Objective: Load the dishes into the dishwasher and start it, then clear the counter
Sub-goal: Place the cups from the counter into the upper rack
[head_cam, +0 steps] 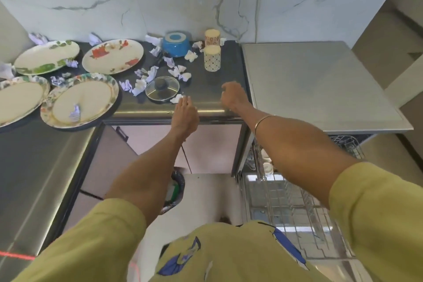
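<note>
Dishwasher [297, 201] open at right, lower rack [295, 210] near bare, few cups [266, 167] in upper rack; loading barely begun by look of it.
Four floral plates [80, 103] waiting on counter [206, 107] at left, plus blue bowl [176, 44], glass lid [162, 88], two patterned tumblers [212, 60].
Crumpled paper scraps [139, 86] strewn between; clearing untouched.
Left hand [184, 114] flat, fingers straight, reaching toward lid, holding nothing.
Right hand [233, 96] loosely curled, empty, hovering near tumblers.

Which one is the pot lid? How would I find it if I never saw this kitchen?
Start at the dark counter left of the open dishwasher. Near its front edge, just beyond the left hand, lies the pot lid. It is the only see-through round thing, with a black knob in the middle, smaller than the patterned plates beside it.
</note>
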{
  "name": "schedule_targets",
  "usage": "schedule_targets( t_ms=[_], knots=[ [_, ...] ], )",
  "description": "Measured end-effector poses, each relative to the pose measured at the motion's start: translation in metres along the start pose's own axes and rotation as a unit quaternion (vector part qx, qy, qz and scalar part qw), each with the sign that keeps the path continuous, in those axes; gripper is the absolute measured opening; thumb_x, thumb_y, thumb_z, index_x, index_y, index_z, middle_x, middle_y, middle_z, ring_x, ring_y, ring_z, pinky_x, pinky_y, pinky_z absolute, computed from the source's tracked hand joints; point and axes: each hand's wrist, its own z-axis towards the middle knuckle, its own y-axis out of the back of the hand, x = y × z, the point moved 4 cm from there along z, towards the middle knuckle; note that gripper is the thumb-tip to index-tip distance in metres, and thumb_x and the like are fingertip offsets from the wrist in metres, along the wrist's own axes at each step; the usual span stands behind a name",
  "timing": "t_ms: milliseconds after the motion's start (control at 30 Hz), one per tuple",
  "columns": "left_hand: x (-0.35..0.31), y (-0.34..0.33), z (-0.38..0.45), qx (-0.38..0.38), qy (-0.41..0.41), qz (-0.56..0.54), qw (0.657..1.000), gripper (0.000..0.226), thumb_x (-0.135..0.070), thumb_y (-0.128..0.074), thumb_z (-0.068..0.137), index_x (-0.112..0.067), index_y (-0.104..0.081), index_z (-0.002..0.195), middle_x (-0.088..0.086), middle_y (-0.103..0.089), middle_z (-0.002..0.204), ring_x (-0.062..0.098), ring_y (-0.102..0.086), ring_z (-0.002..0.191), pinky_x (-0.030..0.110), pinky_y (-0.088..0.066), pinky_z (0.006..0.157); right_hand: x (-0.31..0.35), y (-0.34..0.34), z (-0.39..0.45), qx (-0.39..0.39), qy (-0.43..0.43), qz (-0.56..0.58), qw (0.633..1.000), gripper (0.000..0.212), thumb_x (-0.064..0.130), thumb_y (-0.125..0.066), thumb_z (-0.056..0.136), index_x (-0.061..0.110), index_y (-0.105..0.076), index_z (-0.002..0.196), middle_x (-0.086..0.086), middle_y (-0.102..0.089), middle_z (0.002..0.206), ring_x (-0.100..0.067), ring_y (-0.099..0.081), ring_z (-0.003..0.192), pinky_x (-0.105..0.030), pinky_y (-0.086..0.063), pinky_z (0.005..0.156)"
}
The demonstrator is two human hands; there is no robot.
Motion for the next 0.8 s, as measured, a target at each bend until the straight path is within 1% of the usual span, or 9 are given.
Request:
schedule_targets(
  t_ms=[100, 200, 333, 433, 500, 600, 700, 733, 800],
  knots=[
    [-0.007, 0.006, 0.042, -0.006, -0.009, 0.007, 1.000, 0.054, -0.015, -0.038, 0.099, 0.007, -0.028, 0.147, 0.026, -0.030, 0.154, 0.038, -0.025, 0.146, 0.047, -0.025, 0.120, -0.002, 0.012, 0.040, -0.009, -0.018, 0.009, 1.000, 0.032, 0.006, -0.055, 0.085, 0.006, -0.068, 0.114, -0.013, -0.070, 0.114, -0.032, -0.065, 0.108, -0.040, -0.054, 0.094],
    [-0.009, 0.006, 0.083, -0.017, -0.018, 0.007, 1.000, 0.051, -0.014, -0.039, 0.098, 0.007, -0.033, 0.144, 0.025, -0.037, 0.149, 0.037, -0.031, 0.142, 0.046, -0.028, 0.118, -0.002, 0.013, 0.074, 0.005, -0.031, 0.011, 0.999, 0.040, 0.007, -0.058, 0.084, 0.010, -0.066, 0.123, -0.010, -0.068, 0.121, -0.029, -0.063, 0.113, -0.035, -0.051, 0.096],
    [-0.005, 0.004, 0.139, -0.012, -0.024, -0.006, 1.000, 0.045, -0.013, -0.040, 0.097, 0.006, -0.039, 0.137, 0.025, -0.044, 0.141, 0.037, -0.039, 0.134, 0.046, -0.033, 0.114, 0.002, 0.008, 0.112, 0.001, -0.033, 0.029, 0.999, 0.042, 0.012, -0.060, 0.085, 0.012, -0.064, 0.127, -0.008, -0.068, 0.122, -0.027, -0.064, 0.113, -0.035, -0.051, 0.094],
    [0.001, 0.010, 0.189, 0.000, -0.016, -0.030, 0.999, 0.047, -0.016, -0.037, 0.100, 0.006, -0.036, 0.141, 0.026, -0.040, 0.146, 0.037, -0.036, 0.138, 0.046, -0.031, 0.116, 0.007, 0.005, 0.146, -0.002, -0.033, 0.043, 0.999, 0.044, 0.017, -0.062, 0.085, 0.011, -0.059, 0.129, -0.009, -0.068, 0.118, -0.029, -0.064, 0.110, -0.037, -0.052, 0.091],
    [0.005, 0.017, 0.220, 0.000, -0.011, -0.046, 0.999, 0.048, -0.019, -0.037, 0.102, 0.005, -0.034, 0.144, 0.024, -0.038, 0.149, 0.035, -0.033, 0.141, 0.046, -0.029, 0.118, 0.010, 0.001, 0.171, 0.004, -0.035, 0.050, 0.998, 0.046, 0.021, -0.065, 0.084, 0.010, -0.055, 0.127, -0.010, -0.066, 0.118, -0.029, -0.063, 0.109, -0.037, -0.052, 0.085],
    [0.010, 0.031, 0.261, 0.011, -0.020, -0.053, 0.998, 0.046, -0.019, -0.038, 0.104, 0.005, -0.036, 0.143, 0.023, -0.036, 0.151, 0.036, -0.033, 0.142, 0.047, -0.032, 0.116, 0.016, -0.006, 0.207, -0.002, -0.044, 0.082, 0.996, 0.054, 0.029, -0.069, 0.077, 0.012, -0.053, 0.126, -0.009, -0.065, 0.117, -0.027, -0.063, 0.107, -0.042, -0.055, 0.085],
    [0.014, 0.035, 0.297, 0.050, -0.035, -0.041, 0.997, 0.050, -0.020, -0.034, 0.106, 0.006, -0.028, 0.148, 0.025, -0.027, 0.156, 0.037, -0.025, 0.146, 0.046, -0.026, 0.119, 0.010, -0.018, 0.243, -0.006, -0.065, 0.104, 0.992, 0.076, 0.045, -0.069, 0.062, 0.019, -0.048, 0.130, -0.008, -0.061, 0.119, -0.026, -0.061, 0.107, -0.048, -0.056, 0.086],
    [0.017, 0.034, 0.310, 0.056, -0.031, -0.049, 0.997, 0.052, -0.021, -0.034, 0.105, 0.005, -0.026, 0.149, 0.024, -0.027, 0.156, 0.037, -0.026, 0.145, 0.045, -0.026, 0.119, 0.008, -0.021, 0.252, 0.000, -0.074, 0.106, 0.992, 0.081, 0.048, -0.069, 0.058, 0.021, -0.046, 0.131, -0.008, -0.059, 0.120, -0.025, -0.060, 0.108, -0.047, -0.055, 0.088],
    [0.022, 0.032, 0.334, 0.058, -0.018, -0.070, 0.996, 0.051, -0.021, -0.037, 0.104, 0.003, -0.028, 0.148, 0.022, -0.034, 0.153, 0.037, -0.035, 0.140, 0.046, -0.033, 0.113, 0.008, -0.033, 0.268, 0.031, -0.086, 0.109, 0.990, 0.085, 0.047, -0.075, 0.058, 0.024, -0.043, 0.133, -0.008, -0.055, 0.121, -0.023, -0.056, 0.108, -0.044, -0.052, 0.093]
  ],
)
